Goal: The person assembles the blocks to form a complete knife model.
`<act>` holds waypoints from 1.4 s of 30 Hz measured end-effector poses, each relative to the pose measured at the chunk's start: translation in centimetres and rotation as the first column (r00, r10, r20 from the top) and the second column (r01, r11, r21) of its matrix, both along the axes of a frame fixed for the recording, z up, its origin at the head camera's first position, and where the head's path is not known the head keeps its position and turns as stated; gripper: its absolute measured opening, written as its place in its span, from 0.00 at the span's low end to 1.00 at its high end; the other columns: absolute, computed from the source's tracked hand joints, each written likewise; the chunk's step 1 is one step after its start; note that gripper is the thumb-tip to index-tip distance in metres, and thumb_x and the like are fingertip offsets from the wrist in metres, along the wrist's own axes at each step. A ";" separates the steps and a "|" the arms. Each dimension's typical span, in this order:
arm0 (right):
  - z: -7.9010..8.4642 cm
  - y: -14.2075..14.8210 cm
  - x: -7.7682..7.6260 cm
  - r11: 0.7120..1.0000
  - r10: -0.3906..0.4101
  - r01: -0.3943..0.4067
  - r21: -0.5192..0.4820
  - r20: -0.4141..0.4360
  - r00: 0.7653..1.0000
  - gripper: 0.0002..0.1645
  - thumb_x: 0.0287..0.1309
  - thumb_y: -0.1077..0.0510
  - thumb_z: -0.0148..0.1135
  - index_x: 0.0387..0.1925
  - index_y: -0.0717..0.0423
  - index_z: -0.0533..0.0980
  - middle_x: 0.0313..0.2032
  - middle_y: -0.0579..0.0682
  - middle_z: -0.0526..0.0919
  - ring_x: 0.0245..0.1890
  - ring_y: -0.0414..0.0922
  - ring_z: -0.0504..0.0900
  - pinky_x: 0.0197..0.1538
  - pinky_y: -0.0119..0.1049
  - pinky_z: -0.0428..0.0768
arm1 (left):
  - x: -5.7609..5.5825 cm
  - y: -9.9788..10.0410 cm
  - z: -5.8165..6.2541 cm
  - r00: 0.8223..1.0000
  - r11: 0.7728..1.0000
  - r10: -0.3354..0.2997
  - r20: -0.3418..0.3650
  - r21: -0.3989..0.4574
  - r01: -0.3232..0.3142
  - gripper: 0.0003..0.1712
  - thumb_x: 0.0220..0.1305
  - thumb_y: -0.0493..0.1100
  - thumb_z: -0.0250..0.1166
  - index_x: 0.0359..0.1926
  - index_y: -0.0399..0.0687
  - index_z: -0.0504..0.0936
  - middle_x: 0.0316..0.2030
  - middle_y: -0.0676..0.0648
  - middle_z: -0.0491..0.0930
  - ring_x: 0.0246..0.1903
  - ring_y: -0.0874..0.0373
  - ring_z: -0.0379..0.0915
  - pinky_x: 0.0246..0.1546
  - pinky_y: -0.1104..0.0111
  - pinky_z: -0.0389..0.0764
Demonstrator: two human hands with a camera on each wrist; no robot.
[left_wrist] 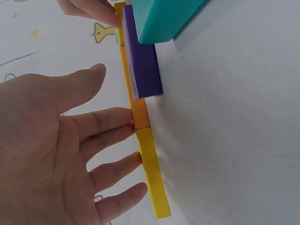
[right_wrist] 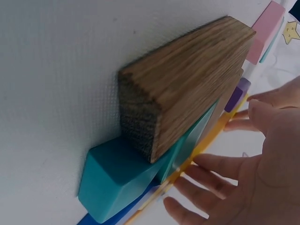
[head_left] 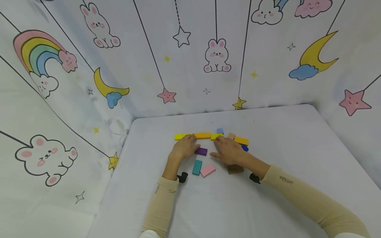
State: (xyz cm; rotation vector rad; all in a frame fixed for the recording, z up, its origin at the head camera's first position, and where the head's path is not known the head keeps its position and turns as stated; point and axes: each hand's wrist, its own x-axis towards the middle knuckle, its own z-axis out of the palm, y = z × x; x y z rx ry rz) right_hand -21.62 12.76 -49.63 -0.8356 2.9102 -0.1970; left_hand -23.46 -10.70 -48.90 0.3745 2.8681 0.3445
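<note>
My left hand (head_left: 184, 147) lies behind a row of blocks, fingers extended and the thumb apart. In the left wrist view its fingertips touch a yellow block (left_wrist: 153, 176) and the orange block (left_wrist: 140, 113) joined end to end with it. My right hand (head_left: 230, 151) reaches over the row's other end, its fingertips at a shorter yellow block (head_left: 214, 137). Loosely bent, its fingers pinch nothing in the right wrist view. A purple block (head_left: 201, 151) lies between the hands. A brown wooden block (right_wrist: 187, 79) sits near the right hand, beside teal blocks (right_wrist: 112, 173).
Nearer me lie a teal block (head_left: 197, 167) and a pink block (head_left: 208, 170). Light blue (head_left: 219, 131), tan (head_left: 231, 136), orange (head_left: 241, 141) and dark blue blocks (head_left: 245, 148) cluster around the right hand. A patterned cloth wall (head_left: 196, 76) rises behind the white table (head_left: 285, 138).
</note>
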 end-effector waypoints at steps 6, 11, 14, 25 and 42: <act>0.0 -0.3 0.1 1.000 -0.008 0.008 0.022 -0.018 1.000 0.45 0.75 0.32 0.53 0.72 0.64 0.69 0.69 0.62 0.72 0.66 0.58 0.76 0.70 0.54 0.75 | 0.3 0.0 0.2 1.000 1.000 0.000 0.000 0.006 0.000 0.34 0.80 0.60 0.54 0.77 0.48 0.69 0.79 0.46 0.62 0.78 0.50 0.57 0.76 0.51 0.64; -0.2 -0.4 -0.3 1.000 0.005 -0.004 0.028 -0.044 0.999 0.45 0.75 0.32 0.52 0.71 0.66 0.69 0.67 0.63 0.73 0.62 0.57 0.79 0.67 0.52 0.78 | 0.2 -0.1 0.2 1.000 1.000 -0.009 -0.009 -0.005 0.009 0.34 0.80 0.60 0.54 0.76 0.48 0.70 0.79 0.46 0.62 0.78 0.50 0.57 0.76 0.52 0.64; -0.3 -0.3 -0.5 1.000 0.005 -0.004 0.025 -0.048 0.999 0.45 0.75 0.32 0.53 0.71 0.66 0.69 0.66 0.63 0.73 0.60 0.57 0.80 0.66 0.51 0.79 | 0.1 -0.1 0.2 1.000 1.000 -0.016 -0.008 -0.003 0.015 0.34 0.80 0.61 0.54 0.76 0.48 0.70 0.79 0.46 0.61 0.78 0.50 0.57 0.76 0.52 0.64; -0.4 -0.2 -0.7 1.000 0.011 -0.009 0.030 -0.062 0.998 0.47 0.74 0.31 0.53 0.72 0.67 0.68 0.68 0.63 0.71 0.64 0.57 0.78 0.69 0.52 0.76 | 0.0 0.2 0.3 1.000 1.000 -0.012 -0.014 -0.006 0.012 0.34 0.80 0.60 0.55 0.76 0.47 0.71 0.78 0.46 0.62 0.77 0.50 0.58 0.75 0.53 0.65; 0.3 1.0 -0.6 0.998 -0.020 0.017 -0.061 -0.034 0.999 0.42 0.74 0.33 0.56 0.70 0.62 0.72 0.72 0.63 0.69 0.72 0.60 0.69 0.74 0.58 0.68 | 0.2 0.2 0.3 1.000 1.000 0.002 -0.005 -0.012 -0.002 0.34 0.79 0.60 0.56 0.76 0.49 0.70 0.79 0.47 0.62 0.77 0.51 0.58 0.75 0.52 0.66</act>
